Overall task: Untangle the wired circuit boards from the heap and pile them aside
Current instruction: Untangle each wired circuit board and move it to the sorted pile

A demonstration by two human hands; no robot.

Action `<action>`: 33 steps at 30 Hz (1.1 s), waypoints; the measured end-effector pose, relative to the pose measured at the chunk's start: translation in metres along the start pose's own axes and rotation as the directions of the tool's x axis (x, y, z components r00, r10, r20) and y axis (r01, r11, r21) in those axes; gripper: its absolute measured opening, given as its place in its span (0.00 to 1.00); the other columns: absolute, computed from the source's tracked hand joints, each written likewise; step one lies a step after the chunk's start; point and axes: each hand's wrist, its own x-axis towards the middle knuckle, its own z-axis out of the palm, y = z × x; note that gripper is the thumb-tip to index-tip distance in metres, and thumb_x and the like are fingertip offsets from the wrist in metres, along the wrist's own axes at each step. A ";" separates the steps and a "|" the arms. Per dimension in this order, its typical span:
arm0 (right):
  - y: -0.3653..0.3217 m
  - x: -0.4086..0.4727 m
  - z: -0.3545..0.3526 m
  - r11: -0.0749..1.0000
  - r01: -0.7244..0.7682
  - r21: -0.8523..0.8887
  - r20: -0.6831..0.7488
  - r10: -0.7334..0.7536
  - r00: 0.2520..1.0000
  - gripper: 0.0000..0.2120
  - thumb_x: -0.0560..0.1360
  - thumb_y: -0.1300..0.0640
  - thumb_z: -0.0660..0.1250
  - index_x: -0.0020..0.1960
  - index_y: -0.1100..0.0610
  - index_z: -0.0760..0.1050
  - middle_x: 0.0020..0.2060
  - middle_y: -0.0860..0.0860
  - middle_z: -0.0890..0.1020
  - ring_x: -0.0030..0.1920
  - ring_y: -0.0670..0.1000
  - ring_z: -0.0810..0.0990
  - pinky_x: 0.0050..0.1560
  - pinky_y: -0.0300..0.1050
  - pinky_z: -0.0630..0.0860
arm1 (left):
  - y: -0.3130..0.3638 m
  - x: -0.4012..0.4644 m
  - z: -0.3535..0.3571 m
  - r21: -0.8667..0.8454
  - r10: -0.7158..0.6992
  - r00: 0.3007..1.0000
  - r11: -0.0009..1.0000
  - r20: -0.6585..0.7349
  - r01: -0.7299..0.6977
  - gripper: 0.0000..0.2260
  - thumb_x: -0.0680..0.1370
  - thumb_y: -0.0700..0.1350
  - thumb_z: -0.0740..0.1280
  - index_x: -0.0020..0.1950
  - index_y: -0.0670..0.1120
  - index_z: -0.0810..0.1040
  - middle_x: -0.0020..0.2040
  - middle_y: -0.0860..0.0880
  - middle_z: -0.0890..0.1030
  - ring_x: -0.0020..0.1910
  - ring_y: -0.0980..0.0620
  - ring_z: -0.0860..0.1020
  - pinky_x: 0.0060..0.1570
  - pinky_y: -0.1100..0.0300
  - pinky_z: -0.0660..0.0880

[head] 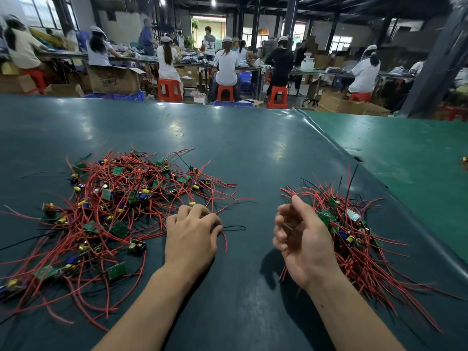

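One view only, taken from a wide-angle camera worn on the person's head, facing forward and tilted down across the dark green bench [228, 153], whose far edge bows with the lens. The camera sits close over the near part of the bench: both forearms enter from the bottom edge, with the left hand [192, 234] and right hand [301, 239] in the lower middle, the tangled heap [114, 203] at lower left and the sorted pile [354, 236] at lower right. Beyond the far edge, the upper third takes in a workshop hall with seated workers [225, 64] on red stools [169, 89], seen from behind and well apart from the camera.
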 end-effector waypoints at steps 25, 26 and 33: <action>0.016 0.003 0.004 0.976 0.132 -0.172 0.051 -0.125 0.991 0.04 0.77 0.63 0.66 0.46 0.63 0.79 0.35 0.57 0.84 0.27 0.50 0.80 0.21 0.37 0.71 | 0.038 -0.026 -0.012 -0.533 0.336 0.880 0.703 -0.335 -0.471 0.23 0.79 0.50 0.65 0.25 0.42 0.70 0.22 0.49 0.66 0.22 0.50 0.64 0.24 0.63 0.61; 0.015 0.003 0.004 0.985 0.102 -0.140 0.046 -0.096 0.994 0.05 0.77 0.63 0.66 0.46 0.62 0.79 0.35 0.57 0.84 0.27 0.50 0.80 0.21 0.37 0.71 | 0.038 -0.026 -0.008 -0.552 0.346 0.911 0.725 -0.224 -0.411 0.22 0.79 0.52 0.64 0.28 0.42 0.74 0.22 0.48 0.69 0.22 0.48 0.68 0.24 0.60 0.65; 0.013 0.000 0.003 0.981 -0.002 -0.192 0.099 0.022 0.995 0.06 0.77 0.64 0.66 0.45 0.63 0.81 0.34 0.57 0.82 0.27 0.48 0.78 0.23 0.36 0.71 | 0.041 -0.014 -0.013 -0.874 -0.059 0.998 0.482 0.028 0.053 0.13 0.76 0.55 0.67 0.54 0.48 0.81 0.38 0.49 0.83 0.31 0.57 0.78 0.32 0.64 0.73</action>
